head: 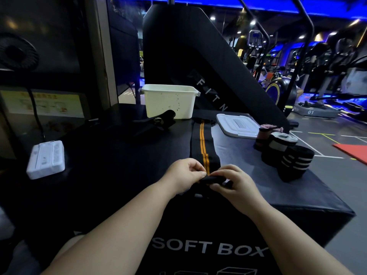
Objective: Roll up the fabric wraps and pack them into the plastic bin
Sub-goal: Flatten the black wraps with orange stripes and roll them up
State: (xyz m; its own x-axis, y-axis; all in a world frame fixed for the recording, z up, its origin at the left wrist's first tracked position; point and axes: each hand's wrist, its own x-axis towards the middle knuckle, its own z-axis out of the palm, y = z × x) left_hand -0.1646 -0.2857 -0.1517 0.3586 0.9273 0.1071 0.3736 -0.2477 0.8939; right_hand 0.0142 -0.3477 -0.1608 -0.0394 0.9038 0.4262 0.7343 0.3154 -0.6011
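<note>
A long black wrap with two orange stripes [202, 143] lies flat on the black soft box [119, 165], running away from me toward the white plastic bin [168, 101]. Its near end is curled into a small roll. My left hand [183, 174] and my right hand [231, 183] pinch that rolled end from either side. Three rolled wraps stand at the right: a pink one [263, 135], a grey and black one [278, 147], and a black one with white stripes [294, 163]. Another loose black wrap [155, 122] lies in front of the bin.
The bin's white lid [237, 125] lies flat to the right of the bin. A white power strip [46, 158] sits at the left with its cable running up. A big black slanted machine rises behind the bin. The box's edge drops off at the right.
</note>
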